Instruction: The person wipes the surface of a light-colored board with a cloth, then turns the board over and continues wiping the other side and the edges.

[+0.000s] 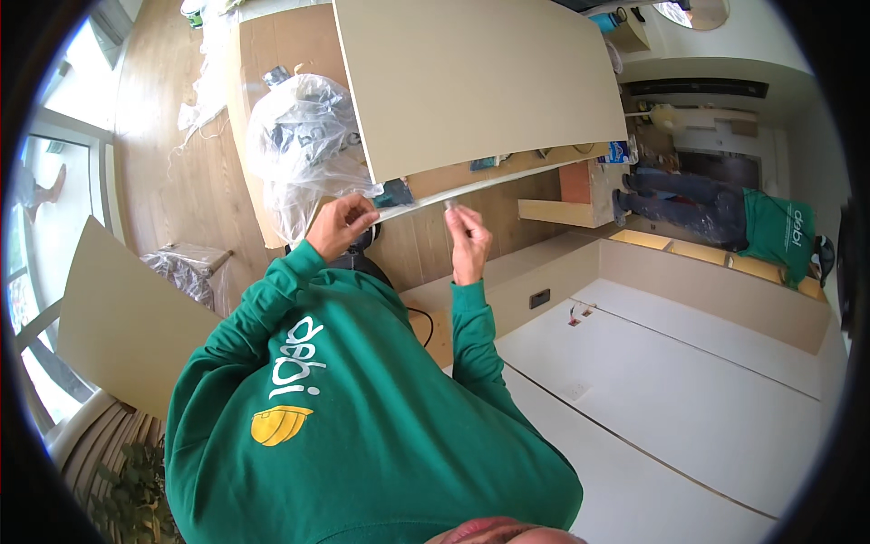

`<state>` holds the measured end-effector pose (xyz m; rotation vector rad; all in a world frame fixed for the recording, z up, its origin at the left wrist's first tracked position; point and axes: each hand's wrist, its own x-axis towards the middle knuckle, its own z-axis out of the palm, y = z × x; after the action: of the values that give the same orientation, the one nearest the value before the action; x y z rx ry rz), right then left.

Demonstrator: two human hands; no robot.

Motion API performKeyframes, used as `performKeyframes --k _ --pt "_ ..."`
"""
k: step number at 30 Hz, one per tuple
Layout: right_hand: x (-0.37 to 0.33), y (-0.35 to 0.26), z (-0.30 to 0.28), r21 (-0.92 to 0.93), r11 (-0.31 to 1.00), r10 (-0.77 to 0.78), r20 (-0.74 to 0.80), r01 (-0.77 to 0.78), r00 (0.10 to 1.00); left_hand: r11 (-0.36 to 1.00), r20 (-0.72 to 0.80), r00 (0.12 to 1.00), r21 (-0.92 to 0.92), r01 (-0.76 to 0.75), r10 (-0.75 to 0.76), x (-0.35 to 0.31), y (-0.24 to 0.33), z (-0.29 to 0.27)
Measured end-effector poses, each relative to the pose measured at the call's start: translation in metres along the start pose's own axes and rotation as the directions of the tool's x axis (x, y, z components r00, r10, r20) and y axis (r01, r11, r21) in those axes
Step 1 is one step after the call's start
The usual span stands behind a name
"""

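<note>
My left hand (341, 227) is closed in a pinch beside the near end of a long, thin whitish strip (435, 198). What its fingertips hold, if anything, is too small to make out. To the right, my right hand (468, 243) also pinches, with a small pale bit at its fingertips that I cannot name. The strip runs off to the right, along the front of a brown work surface (539, 161). A large beige panel (480, 86) lies above it. Clear plastic sheeting (304, 136) is bunched beyond my left hand.
Another beige panel (127, 317) leans at the left near the windows. A plastic-wrapped item (186, 272) stands on the wooden floor (168, 118). At right are a large white-faced cabinet (671, 390) and a person in a green top (775, 231). A black cable (424, 325) hangs near my right forearm.
</note>
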<state>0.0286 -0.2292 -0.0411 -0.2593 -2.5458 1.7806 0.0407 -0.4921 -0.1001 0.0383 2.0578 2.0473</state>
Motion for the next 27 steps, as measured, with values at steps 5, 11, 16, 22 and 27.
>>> performKeyframes --k 5,11,16,22,27 --pt "0.059 0.012 -0.008 -0.307 0.908 -0.338 -0.141 0.284 0.931 0.855 -0.157 0.964 -0.508 0.110 -0.217 0.035 -0.028 -0.005" --pt "0.098 0.026 0.009 -0.445 0.783 -0.538 -0.134 0.434 0.832 0.831 -0.126 0.980 -0.553 0.063 -0.157 0.075 -0.009 0.001" --pt "0.096 0.027 0.015 -0.477 0.777 -0.527 -0.137 0.410 0.839 0.784 -0.120 0.973 -0.616 0.084 -0.199 0.071 -0.009 0.016" --pt "0.105 0.029 0.004 -0.443 0.770 -0.579 -0.183 0.459 0.795 0.789 -0.137 0.970 -0.609 0.077 -0.201 0.072 -0.010 0.020" --pt "0.101 0.029 0.009 -0.468 0.799 -0.511 -0.199 0.377 0.836 0.800 -0.149 0.966 -0.594 0.084 -0.212 0.072 -0.013 0.020"
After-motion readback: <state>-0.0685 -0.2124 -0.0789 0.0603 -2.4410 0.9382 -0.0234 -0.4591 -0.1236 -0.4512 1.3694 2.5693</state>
